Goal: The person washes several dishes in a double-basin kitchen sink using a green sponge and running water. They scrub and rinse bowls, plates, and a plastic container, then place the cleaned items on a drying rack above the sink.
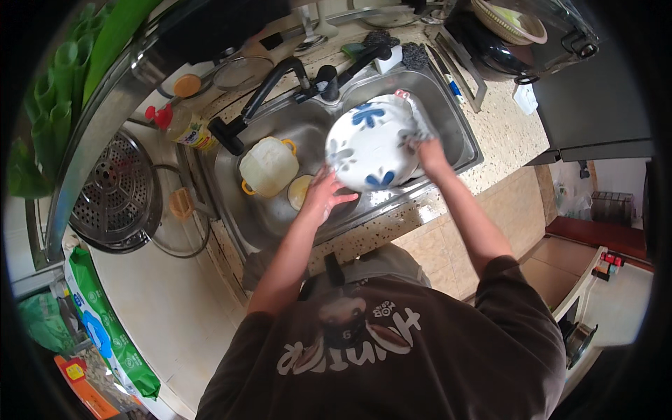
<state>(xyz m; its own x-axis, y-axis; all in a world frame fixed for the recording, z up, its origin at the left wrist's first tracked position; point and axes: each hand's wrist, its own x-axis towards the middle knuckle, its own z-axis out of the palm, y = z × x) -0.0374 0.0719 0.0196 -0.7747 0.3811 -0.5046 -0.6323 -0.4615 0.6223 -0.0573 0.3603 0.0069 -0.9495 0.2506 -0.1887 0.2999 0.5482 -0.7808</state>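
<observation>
A white plate point(370, 144) with blue and grey flower shapes is tilted over the divider and the right basin of a steel double sink point(341, 223). My left hand point(321, 195) grips its lower left rim, with the thumb spread below the edge. On the plate's right side lies my right hand point(429, 156), fingers curled and blurred; whether a scrubber is in them I cannot tell. Beneath the plate, other white dishware point(391, 98) partly shows. In the left basin sit a pale dish with yellow handles point(269, 167) and a small yellowish bowl point(300, 191), partly behind my left hand.
A black faucet point(278, 79) reaches over the left basin. Beside it stands a dish soap bottle point(191, 128) with a red cap. Steel wool scrubbers point(415, 55) and a knife point(446, 76) lie behind the right basin. Left are a perforated steamer tray point(113, 184) and a glass lid point(181, 231).
</observation>
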